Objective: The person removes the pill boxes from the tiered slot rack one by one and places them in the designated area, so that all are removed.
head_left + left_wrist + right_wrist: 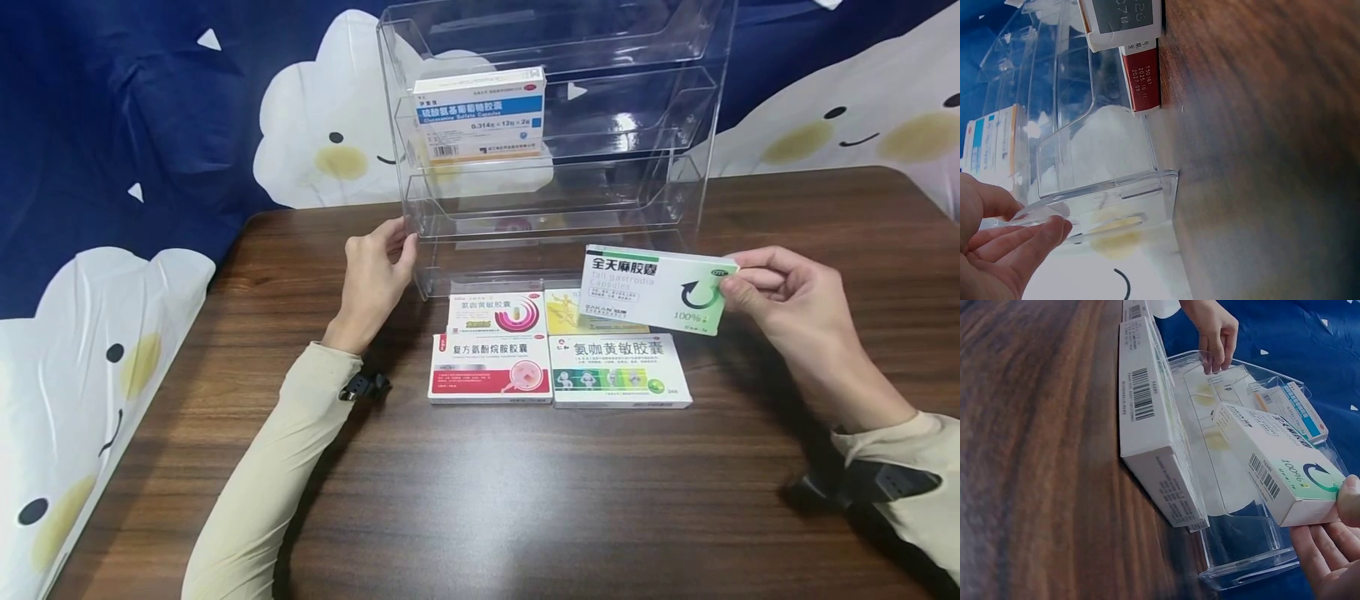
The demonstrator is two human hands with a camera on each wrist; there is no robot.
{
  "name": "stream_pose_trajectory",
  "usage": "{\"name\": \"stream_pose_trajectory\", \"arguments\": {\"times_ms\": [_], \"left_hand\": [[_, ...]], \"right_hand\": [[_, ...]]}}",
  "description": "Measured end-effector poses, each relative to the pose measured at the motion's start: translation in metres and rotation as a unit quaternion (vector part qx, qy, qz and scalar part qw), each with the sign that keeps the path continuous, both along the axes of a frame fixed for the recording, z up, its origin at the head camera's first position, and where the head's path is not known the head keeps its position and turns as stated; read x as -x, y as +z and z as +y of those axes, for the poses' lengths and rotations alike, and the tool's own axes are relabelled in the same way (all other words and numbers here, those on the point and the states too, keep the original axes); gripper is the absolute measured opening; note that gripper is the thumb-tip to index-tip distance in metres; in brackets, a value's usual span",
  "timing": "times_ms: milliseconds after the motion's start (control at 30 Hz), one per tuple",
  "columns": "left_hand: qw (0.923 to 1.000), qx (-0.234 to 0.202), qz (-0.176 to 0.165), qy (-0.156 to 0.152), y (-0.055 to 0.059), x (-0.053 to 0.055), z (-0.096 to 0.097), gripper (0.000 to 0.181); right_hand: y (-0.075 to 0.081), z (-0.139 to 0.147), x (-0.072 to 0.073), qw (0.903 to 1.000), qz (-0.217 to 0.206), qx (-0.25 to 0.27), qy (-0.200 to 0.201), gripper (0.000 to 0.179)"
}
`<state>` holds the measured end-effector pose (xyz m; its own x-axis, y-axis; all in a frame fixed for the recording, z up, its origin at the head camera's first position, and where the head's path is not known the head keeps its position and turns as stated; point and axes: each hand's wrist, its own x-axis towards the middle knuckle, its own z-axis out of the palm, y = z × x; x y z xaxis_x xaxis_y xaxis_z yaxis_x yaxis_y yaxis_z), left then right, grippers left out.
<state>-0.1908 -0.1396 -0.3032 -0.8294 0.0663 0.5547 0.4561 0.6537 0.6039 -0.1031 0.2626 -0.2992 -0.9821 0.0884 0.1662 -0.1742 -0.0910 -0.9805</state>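
My right hand [795,304] pinches a white and green medicine box [652,287] by its right end, thumb in front. The box is tilted and overlaps the boxes on the table in the head view. At the left side of a clear tiered display rack [686,187], my left hand [375,275] grips the side panel between thumb and fingers, as the left wrist view shows. One blue and white medicine box [480,117] stands in an upper tier, at the left. In the right wrist view the held box [1279,465] shows its barcode side, with the fingers beneath.
In front of the rack lie a red and white box [487,371], a white box with green pictures [618,371], a box with a pink swirl [495,314] and a partly covered yellow box [562,310]. The brown table [465,500] ends at a cloud-patterned cloth [150,75].
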Motion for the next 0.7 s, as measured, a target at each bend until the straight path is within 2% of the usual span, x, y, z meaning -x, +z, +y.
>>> {"name": "stream_pose_trajectory", "arguments": {"times_ms": [433, 700], "left_hand": [[1.0000, -0.001, 0.006, -0.002, -0.001, 0.001, -0.001, 0.022], [1.0000, 0.001, 0.008, -0.001, -0.001, 0.001, 0.000, 0.022]], "right_hand": [[-0.015, 0.000, -0.006, 0.9979, -0.020, -0.013, 0.060, 0.020], [-0.021, 0.001, -0.020, 0.9930, -0.032, -0.011, 0.113, 0.020]]}}
